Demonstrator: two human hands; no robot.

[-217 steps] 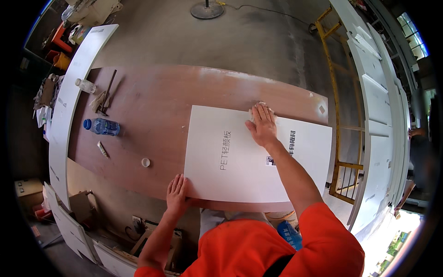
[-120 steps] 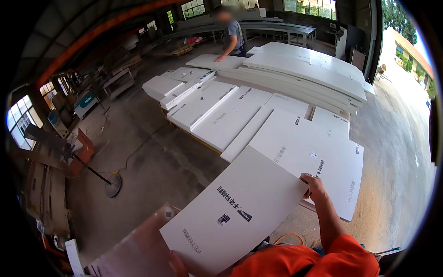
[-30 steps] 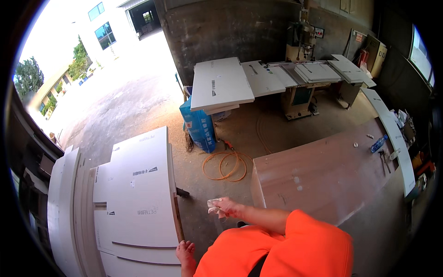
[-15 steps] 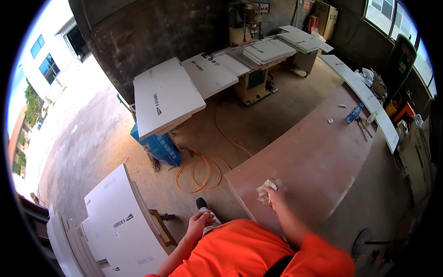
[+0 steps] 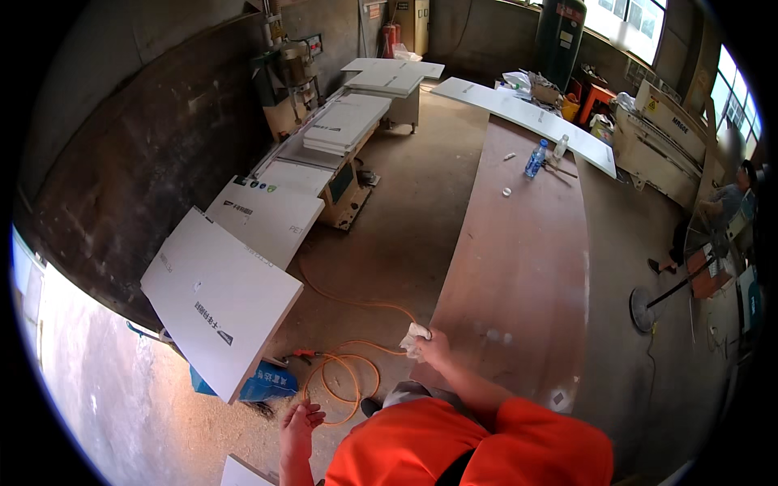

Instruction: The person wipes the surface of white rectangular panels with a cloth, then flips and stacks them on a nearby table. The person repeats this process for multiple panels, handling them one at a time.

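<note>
Cloth [image 5: 414, 342] in right hand [image 5: 434, 348], left hand [image 5: 301, 421] well apart

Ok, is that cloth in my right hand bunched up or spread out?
Bunched up: the whitish cloth shows as a small, crumpled wad gripped in your right hand.

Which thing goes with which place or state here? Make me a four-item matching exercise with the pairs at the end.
Things
1. crumpled cloth
2. orange hose
3. blue plastic bottle
4. blue sack

Places and states
A. on the brown tabletop
B. partly hidden by a white panel
C. gripped in the right hand
D. lying in loops on the floor

Right pairs: 1-C, 2-D, 3-A, 4-B
</note>
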